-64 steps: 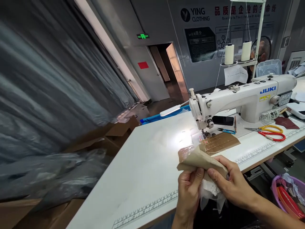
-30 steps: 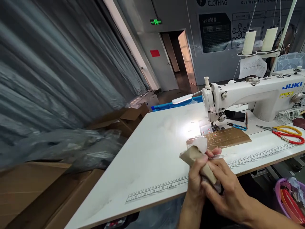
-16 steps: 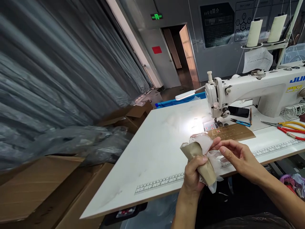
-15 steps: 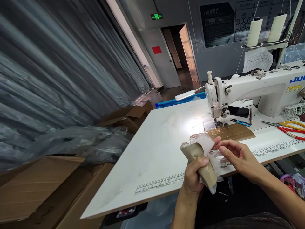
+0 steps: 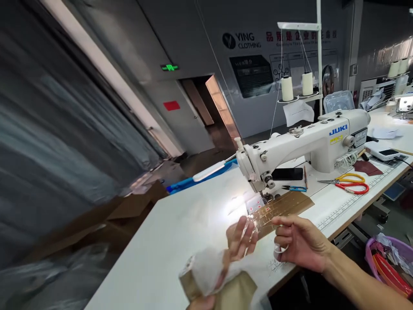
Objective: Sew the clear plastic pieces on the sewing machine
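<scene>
A blurred bundle of olive-brown material and whitish, see-through film rests in my left hand. My left thumb shows at its lower left, and the other fingers reach up beyond it, partly spread. To the right, my right hand is raised over the table's front edge with fingers curled, a thin white strip looped at the fingertips. Behind both hands, a brown sheet lies by the needle of the white sewing machine.
Blue snips, a dark phone and scissors with yellow and red handles lie on the white table. Two thread cones stand behind. Cardboard boxes are at left, a purple basket at lower right.
The view has swung right and tilted up, showing more of the machine. The bundle now sits lower in view, my left fingers have opened beyond it, and my right hand has curled and moved away from it.
</scene>
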`<state>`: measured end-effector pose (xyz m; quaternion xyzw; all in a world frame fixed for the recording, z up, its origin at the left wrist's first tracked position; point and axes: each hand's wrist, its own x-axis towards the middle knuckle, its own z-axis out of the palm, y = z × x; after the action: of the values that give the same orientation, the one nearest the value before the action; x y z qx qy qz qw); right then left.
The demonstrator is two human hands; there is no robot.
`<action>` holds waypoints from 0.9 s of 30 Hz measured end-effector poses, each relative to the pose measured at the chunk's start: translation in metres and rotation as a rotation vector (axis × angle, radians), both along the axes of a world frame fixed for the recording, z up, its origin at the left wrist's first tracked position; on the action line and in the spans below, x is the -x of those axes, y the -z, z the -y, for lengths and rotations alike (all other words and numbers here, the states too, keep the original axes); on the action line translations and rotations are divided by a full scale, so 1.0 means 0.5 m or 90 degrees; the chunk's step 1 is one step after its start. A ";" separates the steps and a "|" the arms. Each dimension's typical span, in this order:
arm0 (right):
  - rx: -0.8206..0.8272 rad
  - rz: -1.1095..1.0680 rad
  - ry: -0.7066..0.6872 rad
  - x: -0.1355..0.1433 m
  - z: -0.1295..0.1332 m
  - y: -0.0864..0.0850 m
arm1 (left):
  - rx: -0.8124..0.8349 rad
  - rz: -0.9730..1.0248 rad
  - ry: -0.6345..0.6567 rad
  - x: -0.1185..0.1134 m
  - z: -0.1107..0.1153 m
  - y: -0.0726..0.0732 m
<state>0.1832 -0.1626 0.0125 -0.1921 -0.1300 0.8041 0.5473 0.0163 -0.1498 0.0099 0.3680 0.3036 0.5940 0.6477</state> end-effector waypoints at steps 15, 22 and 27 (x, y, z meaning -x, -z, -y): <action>-0.264 0.382 0.337 -0.064 0.015 -0.014 | 0.014 -0.204 -0.078 -0.044 -0.002 -0.019; -0.555 0.774 0.180 -0.037 0.018 -0.025 | -0.002 -0.139 -0.044 -0.106 -0.009 0.006; -0.590 0.863 -0.015 -0.039 0.015 -0.050 | 0.005 -0.096 0.079 -0.098 -0.005 0.020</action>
<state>0.2029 -0.1701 0.0375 -0.3892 -0.7536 0.3838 0.3652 0.0652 -0.1475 -0.0001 0.4274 0.3304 0.5219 0.6602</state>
